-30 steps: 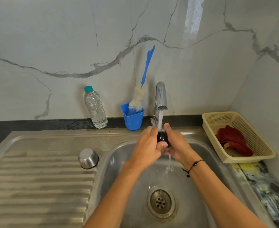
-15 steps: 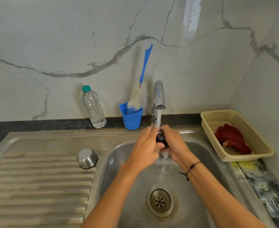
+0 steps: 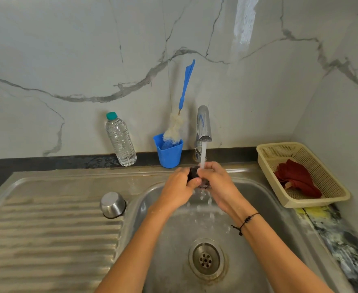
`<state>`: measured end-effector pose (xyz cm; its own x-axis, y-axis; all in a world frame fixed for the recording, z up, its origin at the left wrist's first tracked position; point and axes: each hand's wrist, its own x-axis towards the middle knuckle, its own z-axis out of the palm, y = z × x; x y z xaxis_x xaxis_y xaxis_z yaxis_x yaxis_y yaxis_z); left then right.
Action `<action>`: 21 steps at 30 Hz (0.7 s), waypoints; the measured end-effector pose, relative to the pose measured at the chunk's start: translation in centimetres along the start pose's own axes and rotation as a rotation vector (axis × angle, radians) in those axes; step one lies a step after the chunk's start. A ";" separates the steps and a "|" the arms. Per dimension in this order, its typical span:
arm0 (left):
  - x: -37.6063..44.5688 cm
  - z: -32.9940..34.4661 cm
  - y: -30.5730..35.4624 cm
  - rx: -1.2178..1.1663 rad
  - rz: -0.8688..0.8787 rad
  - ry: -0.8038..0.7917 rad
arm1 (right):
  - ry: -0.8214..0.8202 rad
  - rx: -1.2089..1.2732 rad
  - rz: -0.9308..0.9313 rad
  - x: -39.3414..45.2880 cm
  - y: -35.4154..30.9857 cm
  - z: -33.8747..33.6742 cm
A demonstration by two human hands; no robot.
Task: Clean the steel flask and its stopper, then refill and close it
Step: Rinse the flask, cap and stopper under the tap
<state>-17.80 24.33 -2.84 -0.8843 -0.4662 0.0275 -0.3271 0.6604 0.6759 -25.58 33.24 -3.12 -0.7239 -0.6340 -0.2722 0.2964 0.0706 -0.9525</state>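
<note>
Both hands meet under the running tap over the sink. Between them is a small black stopper, mostly hidden by fingers. My left hand grips its left side with the thumb curled under. My right hand holds its right side, and the water stream lands on the fingers there. Water splashes down into the basin. A small steel cup stands upside down on the draining board. The flask body is not in view.
A clear water bottle with a teal cap and a blue cup holding a bottle brush stand by the wall. A beige basket with a red cloth sits right of the sink. The drain lies below the hands.
The hands keep turning and rubbing the stopper under the stream, shifting slightly toward the tap. The view has tilted down a little.
</note>
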 end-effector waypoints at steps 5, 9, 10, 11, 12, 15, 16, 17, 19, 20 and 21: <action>0.1 0.8 0.6 0.035 0.035 0.078 | 0.048 -0.061 -0.037 -0.3 0.1 0.6; -0.3 1.2 0.5 0.066 0.088 0.172 | 0.010 -0.165 -0.010 -0.1 -0.5 0.8; -0.5 1.2 0.4 0.076 0.109 0.182 | 0.002 -0.153 0.013 0.1 -0.7 0.8; -0.6 1.3 0.4 0.095 0.135 0.184 | -0.001 -0.122 0.044 0.3 -0.9 0.7; -0.9 1.4 0.5 0.114 0.161 0.183 | 0.004 -0.084 0.080 0.4 -1.3 0.7; -1.0 1.6 0.5 0.106 0.175 0.204 | 0.016 -0.065 0.119 0.4 -1.8 0.6; -0.9 1.6 0.5 0.084 0.163 0.216 | 0.008 -0.062 0.115 0.3 -1.8 0.6; -0.7 1.5 0.4 0.056 0.144 0.225 | -0.005 -0.055 0.109 0.3 -1.8 0.6; -0.2 1.4 0.2 -0.004 0.100 0.235 | -0.035 -0.031 0.077 0.1 -1.5 0.5; 0.0 1.4 0.1 -0.022 0.089 0.236 | -0.041 -0.027 0.061 0.0 -1.3 0.4; 0.0 1.6 0.1 -0.028 0.089 0.235 | -0.041 -0.029 0.050 -0.2 -1.3 0.3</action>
<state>-18.37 25.29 -3.92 -0.8063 -0.5330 0.2563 -0.2390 0.6900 0.6832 -25.64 33.02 -1.84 -0.6822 -0.6603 -0.3140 0.3131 0.1243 -0.9416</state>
